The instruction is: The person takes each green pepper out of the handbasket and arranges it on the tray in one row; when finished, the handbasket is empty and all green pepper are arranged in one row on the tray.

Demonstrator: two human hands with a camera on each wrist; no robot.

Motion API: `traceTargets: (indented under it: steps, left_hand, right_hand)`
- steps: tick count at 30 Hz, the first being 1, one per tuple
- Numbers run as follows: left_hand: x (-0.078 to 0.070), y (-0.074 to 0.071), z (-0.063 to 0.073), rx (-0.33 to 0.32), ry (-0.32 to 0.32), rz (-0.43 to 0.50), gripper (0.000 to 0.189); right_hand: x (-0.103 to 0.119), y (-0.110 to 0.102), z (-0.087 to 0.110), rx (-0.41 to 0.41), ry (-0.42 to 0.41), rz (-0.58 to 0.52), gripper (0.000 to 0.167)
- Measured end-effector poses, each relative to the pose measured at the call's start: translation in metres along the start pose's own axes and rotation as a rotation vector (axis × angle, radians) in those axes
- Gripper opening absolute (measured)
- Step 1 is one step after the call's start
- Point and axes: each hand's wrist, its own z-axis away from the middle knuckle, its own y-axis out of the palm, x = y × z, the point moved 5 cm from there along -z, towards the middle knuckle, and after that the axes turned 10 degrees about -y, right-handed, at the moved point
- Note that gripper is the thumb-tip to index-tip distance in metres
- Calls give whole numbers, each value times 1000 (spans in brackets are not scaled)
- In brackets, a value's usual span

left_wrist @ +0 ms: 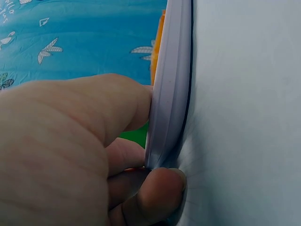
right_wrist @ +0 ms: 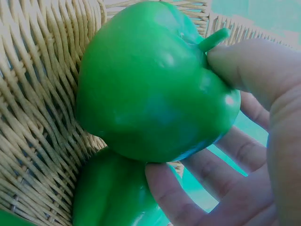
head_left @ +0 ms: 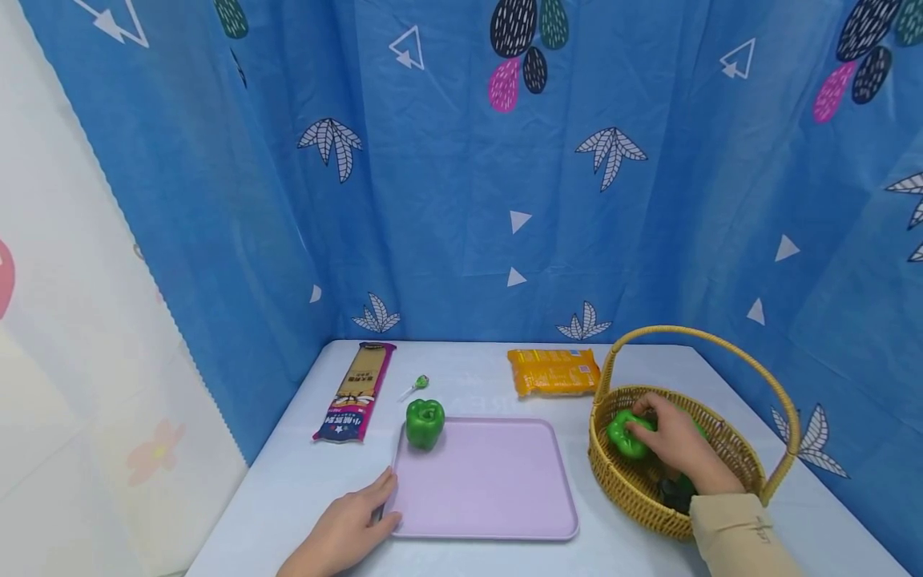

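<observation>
In the head view, soft, even light is falling all over the white table point(head_left: 267, 501), and a thin shadow is hugging the front edge of the tray point(head_left: 490, 485). The blue curtain point(head_left: 454, 200) past the table's back edge is looking darker in its folds. The left wrist view is looking dimmer, with a grey shadow spreading on the table beside the tray's rim and the left hand point(left_wrist: 70, 141) looking a bit fuzzy. In the right wrist view, white shiny spots are glowing on the green pepper point(right_wrist: 146, 89), and the colours are looking pale and hazy.
</observation>
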Motion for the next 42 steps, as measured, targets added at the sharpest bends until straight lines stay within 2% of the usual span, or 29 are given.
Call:
traceTargets:
  steps: [7,14,24,29,35,42]
  left_hand:
    - [1,0,0,-3,-2,10,72]
    - [0,-2,1,-29,10,6,70]
    - [1,-1,2,-12,-4,17,72]
    - [0,-1,2,-15,-3,12,71]
    - [-1,-1,2,-17,4,11,70]
    - [0,-1,1,-17,7,6,71]
  right_hand:
    - [2,-4,0,-45,-15,20,16]
    - [4,-8,0,-57,40,9,10]
    - [1,-8,-1,-30,65,12,27]
    - [0,-7,0,-12,100,-19,31]
    - [-2,-4,0,26,101,7,62]
    - [-3,-2,1,54,104,-19,56]
